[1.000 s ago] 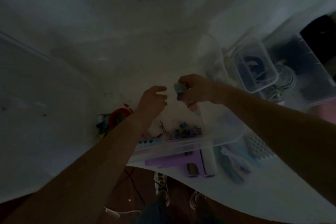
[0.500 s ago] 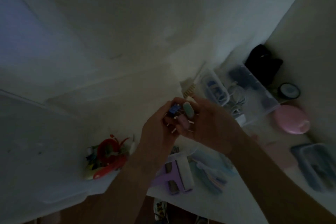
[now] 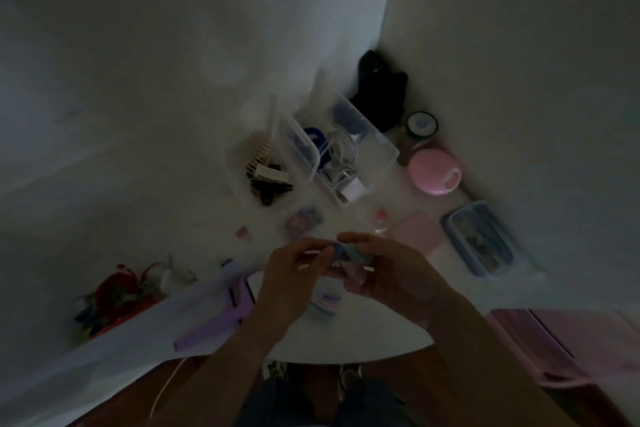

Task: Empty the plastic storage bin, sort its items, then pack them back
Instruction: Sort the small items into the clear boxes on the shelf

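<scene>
The scene is dim. Over the white table's near edge, my right hand (image 3: 384, 270) grips a small bunch of binder clips (image 3: 349, 255) in blue, pale green and pink. My left hand (image 3: 294, 274) meets it from the left and pinches at the same bunch, with thin wire handles showing between the fingers. A clear plastic bin (image 3: 121, 333) lies at the lower left, over a purple tool (image 3: 221, 319). Farther back stand a clear organiser (image 3: 381, 149) with white cables and a smaller clear tub (image 3: 298, 142).
Black and tan hair clips (image 3: 270, 180) lie left of the tubs. A pile of red items (image 3: 117, 291) sits at the left. A pink round case (image 3: 434, 172), a tape roll (image 3: 420, 125), a blue-rimmed box (image 3: 481, 243) and a black bag (image 3: 381, 90) line the right wall.
The view has swung right and down toward the table's right side. My hands have stayed together on the clips, dropping lower in view. A second ago the left hand was still apart.
</scene>
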Motion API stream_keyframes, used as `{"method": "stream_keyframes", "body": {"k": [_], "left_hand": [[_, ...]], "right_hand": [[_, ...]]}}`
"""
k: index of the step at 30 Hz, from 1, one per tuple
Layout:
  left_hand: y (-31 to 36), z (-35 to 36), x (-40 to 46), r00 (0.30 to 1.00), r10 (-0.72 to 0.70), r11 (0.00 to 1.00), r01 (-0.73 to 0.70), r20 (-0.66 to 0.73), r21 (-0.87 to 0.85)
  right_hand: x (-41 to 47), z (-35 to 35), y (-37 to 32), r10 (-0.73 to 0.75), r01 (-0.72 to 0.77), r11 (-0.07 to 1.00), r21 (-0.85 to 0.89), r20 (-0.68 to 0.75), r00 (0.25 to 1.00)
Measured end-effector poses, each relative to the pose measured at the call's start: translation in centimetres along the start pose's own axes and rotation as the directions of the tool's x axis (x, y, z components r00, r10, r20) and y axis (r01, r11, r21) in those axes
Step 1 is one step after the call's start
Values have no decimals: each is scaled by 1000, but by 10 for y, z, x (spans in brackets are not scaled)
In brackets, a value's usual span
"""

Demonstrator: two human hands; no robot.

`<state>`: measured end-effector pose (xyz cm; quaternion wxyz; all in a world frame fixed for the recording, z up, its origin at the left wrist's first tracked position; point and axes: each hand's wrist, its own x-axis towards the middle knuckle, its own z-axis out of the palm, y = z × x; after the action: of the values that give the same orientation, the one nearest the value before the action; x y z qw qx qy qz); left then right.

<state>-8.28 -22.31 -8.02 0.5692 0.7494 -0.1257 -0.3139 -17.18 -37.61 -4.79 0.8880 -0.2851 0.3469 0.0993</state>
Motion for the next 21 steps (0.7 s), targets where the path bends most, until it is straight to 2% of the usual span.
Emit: {"method": "stream_keyframes", "body": {"k": [3,5,7,8,11,14,16,18,19,20,21], "left_hand": [[-32,28,-10,972,-235,962,229,-23,-148],[-47,43,-14,898,-436,857,395,-57,-331],[-56,52,-15,821,-569,746,486,-56,-454],[-57,55,-14,799,-599,722,509,-55,-469],[-59,61,-11,793,-604,740,520,-81,-426],[-53,56,-4,825,-554,793,482,-112,-371],[-49,50,7,809,-569,770,461,-148,-441],[-43,41,24,760,-632,662,428,-151,-615],[-46,35,35,760,-635,612,388,-135,-689],[-48,30,42,795,-588,655,363,-146,-662],[-56,24,47,839,-519,753,358,-165,-552]], "right_hand": [[2,-39,25,65,-42,993,111,-216,974],[5,-59,39,100,-60,991,122,-354,930],[12,-70,49,97,-77,995,62,-420,903],[16,-72,53,80,-103,994,-28,-447,891],[27,-71,59,-7,-164,929,-331,-460,888],[35,-62,58,-125,-72,860,-504,-345,930],[44,-57,53,-182,-29,858,-514,-355,917],[58,-53,45,-190,-18,890,-456,-407,893],[65,-51,41,-183,-19,904,-427,-427,885],[73,-49,39,-174,-19,917,-399,-441,881],[79,-48,37,-162,-22,926,-377,-449,879]]}}
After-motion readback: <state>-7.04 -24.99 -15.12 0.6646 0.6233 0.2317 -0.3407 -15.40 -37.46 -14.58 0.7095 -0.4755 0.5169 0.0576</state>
